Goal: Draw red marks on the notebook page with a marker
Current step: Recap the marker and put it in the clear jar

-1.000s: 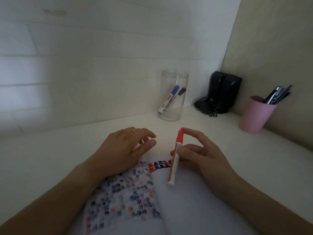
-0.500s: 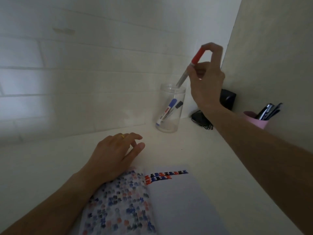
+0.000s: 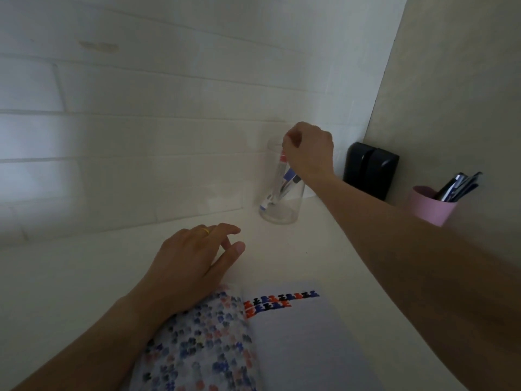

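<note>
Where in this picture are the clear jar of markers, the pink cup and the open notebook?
clear jar (image 3: 282, 213): head view, on its glass wall near the base.
pink cup (image 3: 428, 206): head view, on its outer side wall.
notebook (image 3: 304, 342): head view, on the bare part of its right page.

The left hand (image 3: 191, 266) lies palm down, fingers loosely spread and slightly curled, thumb stretched forward, a gold ring (image 3: 206, 230) on one finger; its forearm runs back toward the lower left. The right hand (image 3: 308, 152) is raised farther ahead, wrist bent downward, fingers curled into a pinch; its forearm stretches back to the lower right.
</note>
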Tool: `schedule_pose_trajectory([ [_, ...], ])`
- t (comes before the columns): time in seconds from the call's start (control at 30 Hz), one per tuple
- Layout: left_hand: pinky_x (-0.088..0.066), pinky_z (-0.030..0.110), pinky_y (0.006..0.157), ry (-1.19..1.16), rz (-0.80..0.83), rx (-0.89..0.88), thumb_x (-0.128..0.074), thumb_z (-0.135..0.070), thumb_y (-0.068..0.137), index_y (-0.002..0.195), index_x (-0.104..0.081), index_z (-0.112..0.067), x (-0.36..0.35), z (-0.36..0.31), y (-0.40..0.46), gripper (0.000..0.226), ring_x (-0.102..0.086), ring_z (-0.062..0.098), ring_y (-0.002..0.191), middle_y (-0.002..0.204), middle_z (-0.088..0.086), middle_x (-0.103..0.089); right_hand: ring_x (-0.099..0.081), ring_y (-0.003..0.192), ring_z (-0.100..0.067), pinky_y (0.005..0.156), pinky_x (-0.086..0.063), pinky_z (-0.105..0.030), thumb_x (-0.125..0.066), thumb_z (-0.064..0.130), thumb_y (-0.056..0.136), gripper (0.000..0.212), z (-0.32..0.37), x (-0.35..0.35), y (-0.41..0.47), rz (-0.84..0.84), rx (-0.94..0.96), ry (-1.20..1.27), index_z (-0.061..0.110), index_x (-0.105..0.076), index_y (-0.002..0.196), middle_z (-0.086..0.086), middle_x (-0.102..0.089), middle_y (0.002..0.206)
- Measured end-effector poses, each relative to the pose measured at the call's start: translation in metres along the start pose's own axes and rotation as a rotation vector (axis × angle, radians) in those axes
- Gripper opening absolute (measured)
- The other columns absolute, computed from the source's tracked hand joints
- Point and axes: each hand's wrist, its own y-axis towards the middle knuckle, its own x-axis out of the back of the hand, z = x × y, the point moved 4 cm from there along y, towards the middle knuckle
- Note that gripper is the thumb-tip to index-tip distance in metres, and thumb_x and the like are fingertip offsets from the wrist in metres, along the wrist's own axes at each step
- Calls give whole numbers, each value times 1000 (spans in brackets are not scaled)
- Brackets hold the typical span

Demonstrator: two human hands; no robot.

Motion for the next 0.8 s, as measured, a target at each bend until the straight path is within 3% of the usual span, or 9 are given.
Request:
schedule_pose_trajectory([
  [0.23, -49, 28, 85, -16, 2, -13, -21, -65, 98, 134, -61, -32, 1, -1, 1, 63, -70, 6, 94, 105, -19, -74, -74, 85, -21, 87, -60, -39, -59, 20, 93, 23, 3, 6, 3, 12, 3, -19, 9, -79, 97, -5, -81, 92],
  [0.43, -51, 30, 82, -22, -17, -27, -25, -63, 99, 132, -63, -30, 3, -3, -1, 60, -71, 8, 92, 103, -17, -75, -69, 83, -20, 80, -58, -39, -64, 22, 91, 16, 30, 51, -42, -92, 234, -5, 14, -77, 89, -3, -76, 88],
  [0.63, -54, 30, 87, -69, 87, -80, -30, -65, 98, 133, -61, -35, 9, -15, -6, 56, -67, 2, 95, 109, -21, -72, -63, 87, -7, 82, -57, -34, -61, 40, 90, 21, 21, 86, -161, 174, 192, -52, 27, -73, 101, 11, -71, 99],
  [0.8, -56, 29, 86, -74, 197, -162, -36, -63, 98, 128, -60, -38, 12, -28, -13, 46, -64, 0, 94, 107, -21, -69, -59, 100, -6, 88, -53, -27, -66, 41, 91, 18, -5, 77, -216, 355, 88, -74, 32, -71, 106, 16, -66, 110],
])
